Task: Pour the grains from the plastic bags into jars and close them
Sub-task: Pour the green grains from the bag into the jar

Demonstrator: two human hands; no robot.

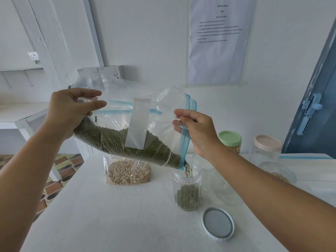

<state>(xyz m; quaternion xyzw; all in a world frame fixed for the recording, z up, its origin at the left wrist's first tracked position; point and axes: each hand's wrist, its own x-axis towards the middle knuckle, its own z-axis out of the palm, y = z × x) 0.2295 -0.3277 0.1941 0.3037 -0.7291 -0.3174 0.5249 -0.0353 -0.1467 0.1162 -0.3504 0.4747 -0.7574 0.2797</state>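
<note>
My left hand (68,113) grips the tilted bag (127,128). My right hand (195,132) pinches its mouth; beans (116,140) stream into the open jar (187,186)

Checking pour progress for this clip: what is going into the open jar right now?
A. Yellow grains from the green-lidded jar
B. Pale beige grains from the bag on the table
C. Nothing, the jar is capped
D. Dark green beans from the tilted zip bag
D: green beans stream from the zip bag corner into the open jar, its lid lying on the table.
</note>
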